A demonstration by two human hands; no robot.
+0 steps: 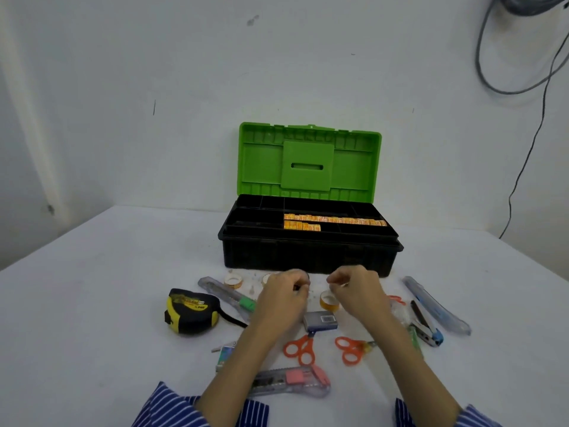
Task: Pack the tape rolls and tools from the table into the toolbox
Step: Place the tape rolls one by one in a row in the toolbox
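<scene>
The toolbox (308,257) stands open at the back of the table, green lid (308,163) upright, with orange-labelled strips in its black tray. My left hand (284,298) is curled just in front of it, and something dark, apparently a small tape roll, shows between its fingers. My right hand (358,291) is curled beside it with the fingertips pinched; what they hold is unclear. A yellow tape roll (328,301) lies under the right hand. A pale tape roll (233,280) lies to the left, and another one (266,278) is half hidden by my left hand.
A yellow-black tape measure (191,311) and a grey cutter (226,295) lie at left. Two orange scissors (301,349) (351,349), a small grey box (320,321) and a pink cutter (292,380) lie near me. A blue cutter (437,305) and a crimping tool (426,326) lie at right. Cables hang on the right wall.
</scene>
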